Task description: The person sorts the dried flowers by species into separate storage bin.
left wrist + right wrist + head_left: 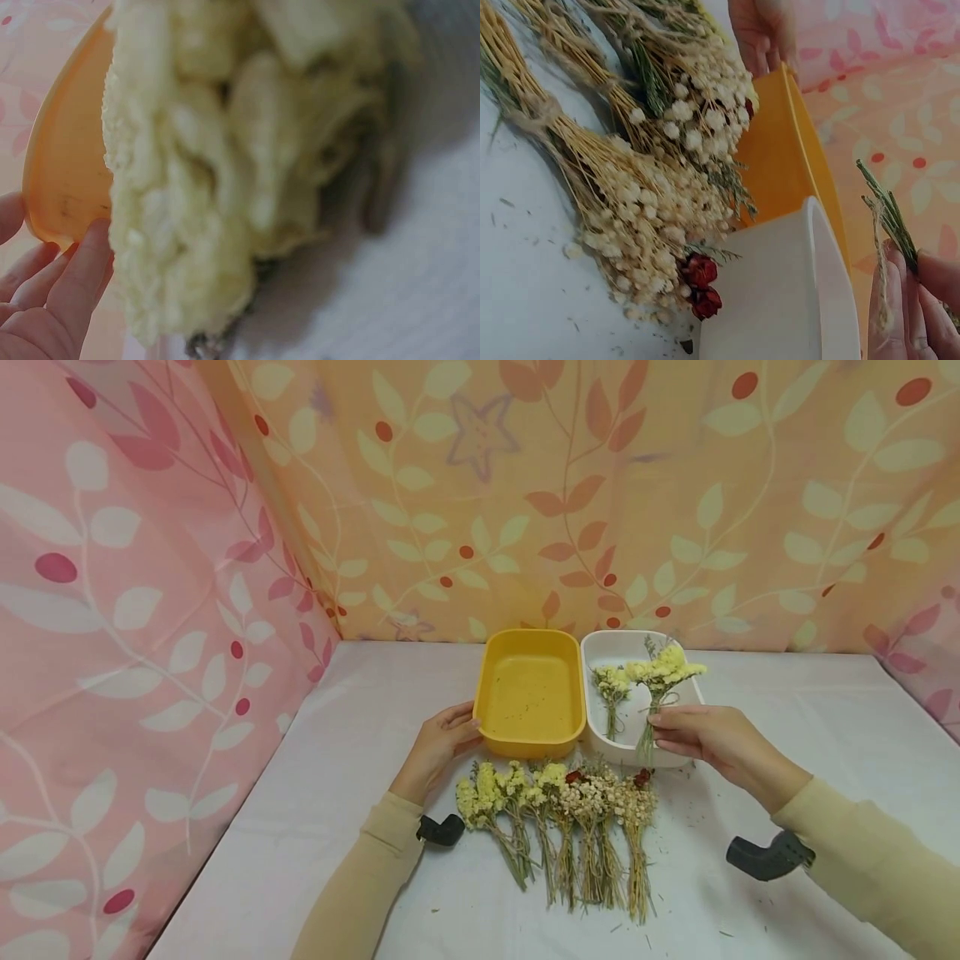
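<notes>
My right hand (693, 731) pinches the stems of a small bouquet of yellow dried flowers (663, 668), tied with twine, over the white bin (630, 750). In the right wrist view its stem ends (891, 217) stick out past the fingers. Another yellow bouquet (612, 685) lies inside that bin. Fairly straight fingers of my left hand (442, 739) touch the left side of the yellow bin (528, 693), near its front corner. A blurred yellow flower head (210, 172) hides part of the bin in the left wrist view.
In front of the bins lies a row of tied dried bouquets: yellow ones (483, 793) to the left, cream ones (633, 806) to the right, some with dark red blooms (701, 281). Plant crumbs dot the white tabletop (705, 893). Patterned curtains (480, 510) stand behind the table.
</notes>
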A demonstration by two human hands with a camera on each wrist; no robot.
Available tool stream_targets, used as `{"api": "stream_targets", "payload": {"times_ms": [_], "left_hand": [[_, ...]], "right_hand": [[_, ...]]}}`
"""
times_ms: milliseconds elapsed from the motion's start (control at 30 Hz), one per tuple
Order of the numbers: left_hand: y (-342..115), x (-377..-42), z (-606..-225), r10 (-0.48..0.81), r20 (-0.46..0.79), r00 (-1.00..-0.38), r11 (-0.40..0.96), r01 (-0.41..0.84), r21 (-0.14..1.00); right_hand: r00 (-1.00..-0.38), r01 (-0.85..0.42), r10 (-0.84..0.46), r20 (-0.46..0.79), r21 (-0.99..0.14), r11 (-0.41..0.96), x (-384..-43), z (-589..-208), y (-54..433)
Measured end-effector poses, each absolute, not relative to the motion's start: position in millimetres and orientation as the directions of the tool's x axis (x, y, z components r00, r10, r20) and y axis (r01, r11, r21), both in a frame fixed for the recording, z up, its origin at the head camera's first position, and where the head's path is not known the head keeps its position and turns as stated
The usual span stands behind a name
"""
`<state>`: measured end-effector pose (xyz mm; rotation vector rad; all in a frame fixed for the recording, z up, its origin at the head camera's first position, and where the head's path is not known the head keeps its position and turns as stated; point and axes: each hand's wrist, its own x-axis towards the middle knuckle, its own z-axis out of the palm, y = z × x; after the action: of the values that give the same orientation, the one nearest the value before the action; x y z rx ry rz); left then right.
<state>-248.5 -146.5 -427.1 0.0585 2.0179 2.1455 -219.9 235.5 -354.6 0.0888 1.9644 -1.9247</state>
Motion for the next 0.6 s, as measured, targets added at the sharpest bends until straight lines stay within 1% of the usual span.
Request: {"api": "stream_targets", "payload": {"times_ms": [167,600], "left_hand": [[-146,-251,-427,0.156,-0.133,-0.979,-0.05,-0.142,0.989],[-146,-250,-428,0.161,-0.126,-0.979,-0.05,-0.136,0.989]], "right_hand": [[-0.92,0.326,-0.213,-0.328,-0.944,0.046,-230,-353,236],[-0.916,0.339,-0.207,-0.344,-0.939,0.06,-251,-354,239]]}}
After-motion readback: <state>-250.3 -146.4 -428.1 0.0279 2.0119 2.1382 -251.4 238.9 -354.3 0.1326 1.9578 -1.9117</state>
